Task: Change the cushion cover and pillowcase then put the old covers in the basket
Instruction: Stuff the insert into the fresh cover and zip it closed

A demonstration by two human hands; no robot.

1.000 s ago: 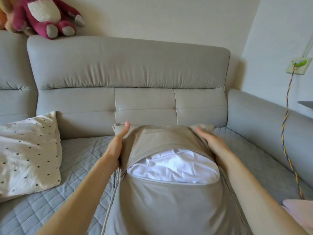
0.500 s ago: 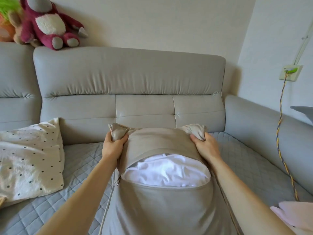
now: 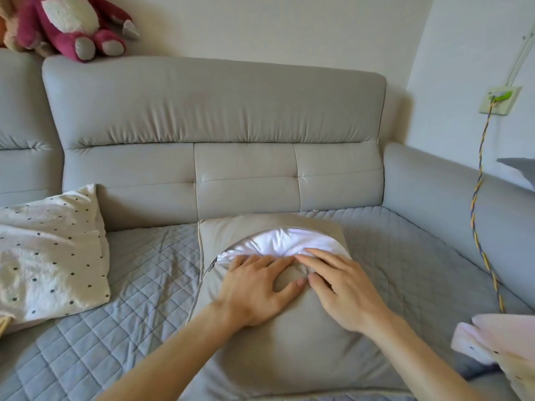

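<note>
RISK: white insert point(image 3: 279, 241) may be snagged by the zip point(image 3: 215, 260) if the gaping opening is closed over it | HANDS: left hand point(image 3: 254, 287) and right hand point(image 3: 344, 290) are laid flat at its lower edge, fingers straight, slightly spread, nothing pinched | PLACE: beige cushion cover point(image 3: 289, 357) lies lower centre, on sofa seat point(image 3: 150, 270).

no readable text, labels, brands or numbers anywhere in view; the wall socket plate point(image 3: 498, 100) is too small to tell.
</note>
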